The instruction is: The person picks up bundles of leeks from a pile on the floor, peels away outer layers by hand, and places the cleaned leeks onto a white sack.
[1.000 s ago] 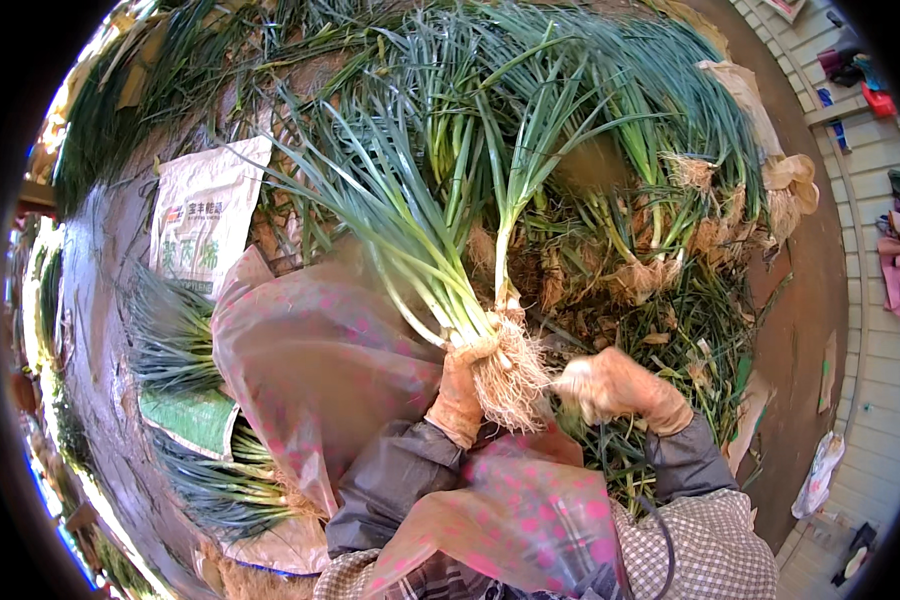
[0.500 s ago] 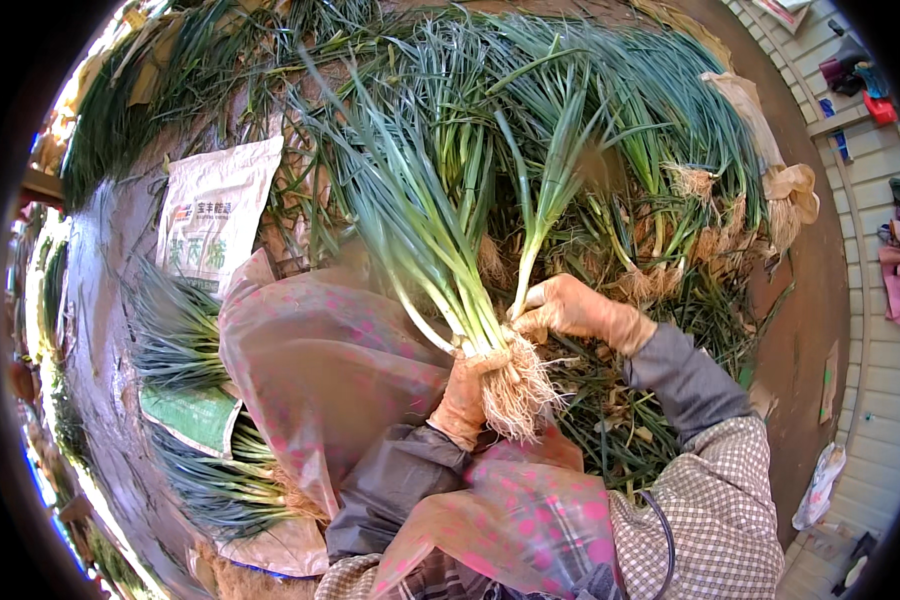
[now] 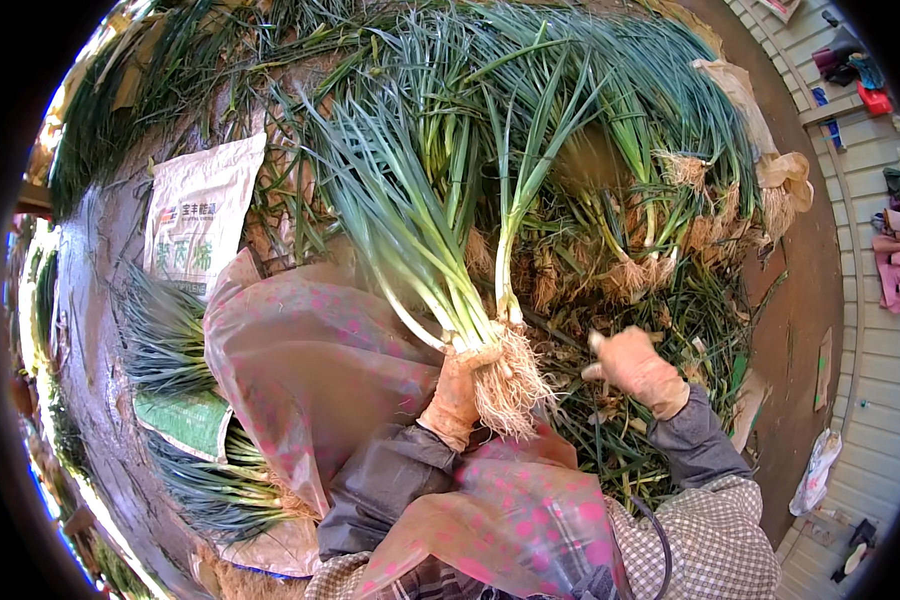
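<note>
Right hand point(image 3: 634, 370) is now clear of the onion bunch point(image 3: 435, 265), its grip spread, seemingly empty; left hand point(image 3: 454, 398) clasps the stalk bases point(image 3: 468, 326) above the roots point(image 3: 511, 388), alone bearing the bunch.

We look down from the wearer's head, through the left of two fisheye cameras worn side by side, with the picture upright and unmirrored. We face forward and steeply downward over the pink-dotted plastic apron point(image 3: 550, 510), so the grey left sleeve point(image 3: 390, 490) and grey right sleeve point(image 3: 697, 440) come in from below. The held bunch of green onions point(image 3: 450, 285) is close to us, near the middle; the piled green onions point(image 3: 660, 100) lie farther off, toward the top. Rightward, our wide field reaches a pale panelled surface point(image 3: 890, 420), its seams bending near the dark rim.
</note>
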